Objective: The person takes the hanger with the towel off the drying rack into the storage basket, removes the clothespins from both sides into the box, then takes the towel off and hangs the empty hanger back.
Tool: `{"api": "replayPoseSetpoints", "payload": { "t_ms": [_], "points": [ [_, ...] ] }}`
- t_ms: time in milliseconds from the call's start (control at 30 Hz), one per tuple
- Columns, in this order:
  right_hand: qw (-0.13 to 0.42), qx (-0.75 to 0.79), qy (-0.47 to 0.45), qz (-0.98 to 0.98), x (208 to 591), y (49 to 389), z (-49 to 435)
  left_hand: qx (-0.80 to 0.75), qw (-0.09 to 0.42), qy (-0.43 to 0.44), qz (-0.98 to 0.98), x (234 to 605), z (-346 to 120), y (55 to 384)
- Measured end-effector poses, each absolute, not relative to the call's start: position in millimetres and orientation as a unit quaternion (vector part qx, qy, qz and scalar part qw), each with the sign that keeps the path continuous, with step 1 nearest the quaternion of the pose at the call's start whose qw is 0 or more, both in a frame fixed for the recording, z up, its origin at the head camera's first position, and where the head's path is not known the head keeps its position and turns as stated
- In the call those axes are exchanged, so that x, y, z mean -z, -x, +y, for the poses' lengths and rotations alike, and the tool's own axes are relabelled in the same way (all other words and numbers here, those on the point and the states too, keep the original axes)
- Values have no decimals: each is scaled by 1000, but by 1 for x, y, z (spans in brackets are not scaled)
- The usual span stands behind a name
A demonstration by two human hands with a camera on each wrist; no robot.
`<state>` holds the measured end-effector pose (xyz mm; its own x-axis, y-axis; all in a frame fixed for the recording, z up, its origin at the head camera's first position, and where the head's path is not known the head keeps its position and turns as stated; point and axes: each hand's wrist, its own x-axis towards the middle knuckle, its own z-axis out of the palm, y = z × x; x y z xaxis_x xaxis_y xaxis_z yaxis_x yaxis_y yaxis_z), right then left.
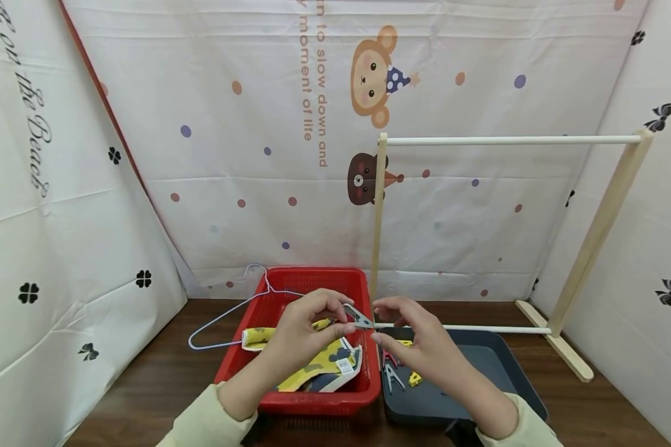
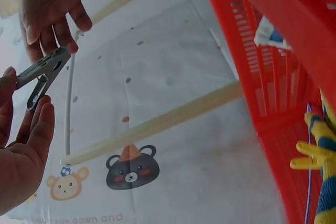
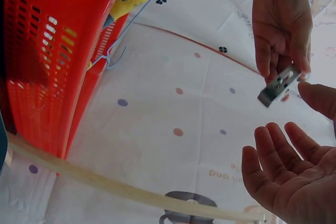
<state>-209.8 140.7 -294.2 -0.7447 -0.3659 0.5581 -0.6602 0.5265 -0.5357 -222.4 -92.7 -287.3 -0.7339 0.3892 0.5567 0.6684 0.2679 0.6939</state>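
"Toward six o'clock in the head view, what is each hand doing?"

"The left hand (image 1: 304, 326), at half past six, pinches a grey clip (image 1: 361, 318) between thumb and fingers. The clip is in the air near half past five, its nose toward the right hand (image 1: 419, 332)."

"And that right hand?"

"At five, holding nothing: thumb and fingers stand wide apart, curved a little. It is just beside the clip's nose; whether a fingertip touches, I cannot tell."

"What lies beneath them?"

"At half past six, the red basket (image 1: 313, 405), with yellow patterned cloth (image 1: 324, 366) inside. A blue hanger (image 1: 215, 345) juts past its rim toward eight. At half past four, the dark tray (image 1: 483, 357) bears more clips, among them a pink one (image 1: 390, 358) and a yellow one (image 1: 415, 379)."

"Farther off?"

"At three, the rack (image 1: 509, 141), wooden posts with white bars. Behind it, a white backdrop (image 1: 190, 62) shows a bear (image 1: 361, 180) at one and a monkey (image 1: 368, 81) at half past twelve."
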Motion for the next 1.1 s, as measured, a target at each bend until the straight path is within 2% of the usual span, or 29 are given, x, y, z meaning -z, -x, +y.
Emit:
{"api": "replayPoseSetpoints", "payload": {
  "t_ms": [1100],
  "points": [
    [180,-373,-301,-859,297,207,129,521,148,347,-766,300,-78,218]
  ]
}}
